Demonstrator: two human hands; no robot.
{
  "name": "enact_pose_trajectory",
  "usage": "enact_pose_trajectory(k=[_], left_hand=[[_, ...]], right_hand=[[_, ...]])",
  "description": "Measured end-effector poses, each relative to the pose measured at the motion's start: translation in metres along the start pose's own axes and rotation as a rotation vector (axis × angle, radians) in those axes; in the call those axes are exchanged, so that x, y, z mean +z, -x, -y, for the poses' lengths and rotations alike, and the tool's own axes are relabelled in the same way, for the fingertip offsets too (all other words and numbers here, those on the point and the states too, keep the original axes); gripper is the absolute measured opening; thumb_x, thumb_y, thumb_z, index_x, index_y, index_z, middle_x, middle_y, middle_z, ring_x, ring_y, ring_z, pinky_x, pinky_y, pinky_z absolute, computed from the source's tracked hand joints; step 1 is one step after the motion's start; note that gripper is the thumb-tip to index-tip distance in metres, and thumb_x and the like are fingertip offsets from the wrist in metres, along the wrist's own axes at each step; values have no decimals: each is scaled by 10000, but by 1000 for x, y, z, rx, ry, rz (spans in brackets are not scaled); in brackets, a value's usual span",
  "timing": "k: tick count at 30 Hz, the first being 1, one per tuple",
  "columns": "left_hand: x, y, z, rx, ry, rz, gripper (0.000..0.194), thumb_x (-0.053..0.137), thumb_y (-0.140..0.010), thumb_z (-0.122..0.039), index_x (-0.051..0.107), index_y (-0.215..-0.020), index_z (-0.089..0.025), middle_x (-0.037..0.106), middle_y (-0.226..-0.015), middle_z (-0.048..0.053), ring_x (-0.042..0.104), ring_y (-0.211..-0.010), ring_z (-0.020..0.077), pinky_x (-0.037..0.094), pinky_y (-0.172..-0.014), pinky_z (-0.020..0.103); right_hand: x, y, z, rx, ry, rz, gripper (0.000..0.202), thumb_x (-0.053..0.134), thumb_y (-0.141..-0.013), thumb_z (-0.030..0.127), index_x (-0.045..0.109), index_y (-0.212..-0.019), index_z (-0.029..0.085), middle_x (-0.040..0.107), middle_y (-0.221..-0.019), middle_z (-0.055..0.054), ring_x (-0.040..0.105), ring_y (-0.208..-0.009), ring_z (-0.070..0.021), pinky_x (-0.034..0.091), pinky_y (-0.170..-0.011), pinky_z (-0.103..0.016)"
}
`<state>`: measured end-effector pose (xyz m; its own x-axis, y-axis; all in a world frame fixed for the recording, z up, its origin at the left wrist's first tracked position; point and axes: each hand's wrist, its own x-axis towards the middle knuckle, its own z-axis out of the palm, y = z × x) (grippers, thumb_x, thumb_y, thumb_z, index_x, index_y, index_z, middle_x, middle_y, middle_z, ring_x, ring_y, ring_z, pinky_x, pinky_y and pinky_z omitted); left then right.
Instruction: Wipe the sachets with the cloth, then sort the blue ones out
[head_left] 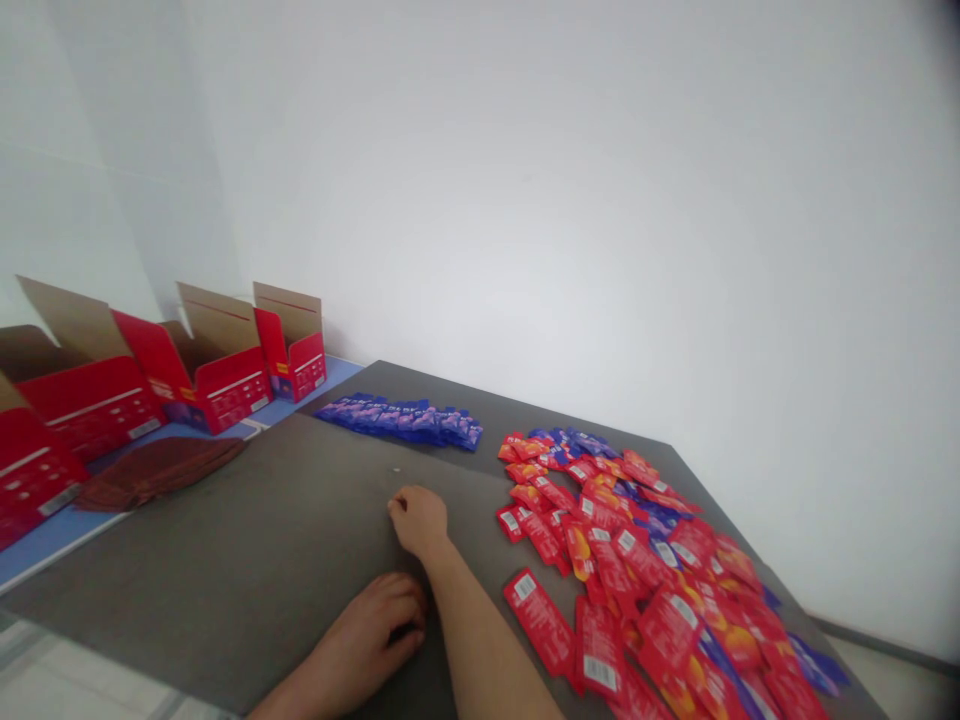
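Note:
My right hand (418, 518) rests on the dark grey table with its fingers curled in, and nothing shows in it. Nearer to me, my left hand (375, 625) lies on the table beside the right forearm. Its fingers are bent inward, and only a dark gap shows between thumb and fingers. Beyond the right hand is an overlapping row of blue-purple sachets (401, 420). Right of both hands spreads a loose pile of red sachets (600, 540) with blue ones mixed in. Neither hand touches a sachet.
Several open red cardboard boxes (232, 390) stand along the left on a blue surface (289, 408). A folded brown cloth-like item (161, 470) lies by the boxes. A small pale scrap (397, 469) is on the grey table (247, 560). A white wall (525, 200) rises behind.

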<state>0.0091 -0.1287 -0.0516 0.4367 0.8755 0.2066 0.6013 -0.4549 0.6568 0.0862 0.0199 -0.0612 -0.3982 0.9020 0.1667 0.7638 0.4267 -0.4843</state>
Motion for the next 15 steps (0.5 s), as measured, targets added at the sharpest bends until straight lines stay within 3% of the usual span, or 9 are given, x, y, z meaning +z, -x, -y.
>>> enact_pose_trajectory(k=[9, 15], left_hand=[[-4, -1, -2, -9, -26, 23, 156, 559, -908, -185, 688, -824, -210, 701, -951, 40, 629, -979, 212, 486, -936, 341], [-7, -3, -4, -14, -39, 35, 145, 575, -907, -191, 690, -823, -216, 709, -978, 31, 642, -1002, 210, 489, -943, 332]], right_hand=[[0, 40, -5, -46, 12, -55, 178, 553, -970, 245, 729, -988, 228, 716, -1022, -46, 664, -987, -180, 461, -892, -260], [-5, 44, -11, -57, 11, -54, 171, 566, -959, 258, 735, -977, 239, 722, -1025, -31, 668, -978, -175, 463, -873, -252]])
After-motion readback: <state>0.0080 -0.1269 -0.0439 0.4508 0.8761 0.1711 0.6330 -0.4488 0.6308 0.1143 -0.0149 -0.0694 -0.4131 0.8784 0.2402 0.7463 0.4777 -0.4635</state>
